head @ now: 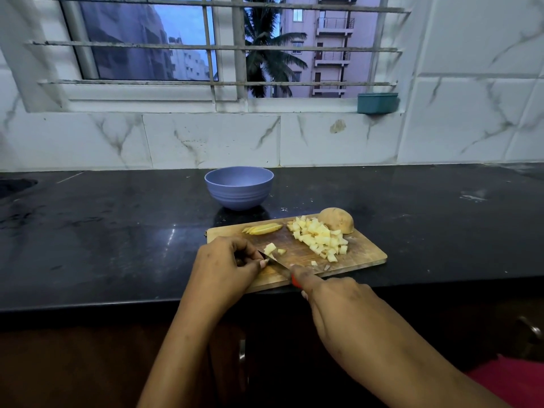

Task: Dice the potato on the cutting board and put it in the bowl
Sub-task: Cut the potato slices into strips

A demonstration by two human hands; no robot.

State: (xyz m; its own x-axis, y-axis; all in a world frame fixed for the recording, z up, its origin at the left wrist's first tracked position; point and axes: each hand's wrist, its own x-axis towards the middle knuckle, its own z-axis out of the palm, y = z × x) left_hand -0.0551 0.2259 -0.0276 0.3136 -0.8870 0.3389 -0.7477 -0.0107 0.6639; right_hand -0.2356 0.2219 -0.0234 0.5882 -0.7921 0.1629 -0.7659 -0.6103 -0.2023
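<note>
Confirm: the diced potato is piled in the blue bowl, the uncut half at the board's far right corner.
Wrong. The head view shows the diced potato piled on the cutting board, not in the blue bowl; the uncut half is at its far right corner.

Brightness: dim, with a bluish dusk cast.
Source: window (188,39), upper centre; faint glow on wall tiles (212,139).
Glare: pale streak on black countertop (117,231), left of centre.
Shadows: soft, deepest along bottom of frame.
Focus: sharpest mid-frame, on cutting board (362,250).
Distortion: straight lines bowed toward edges; upper corners smeared.
</note>
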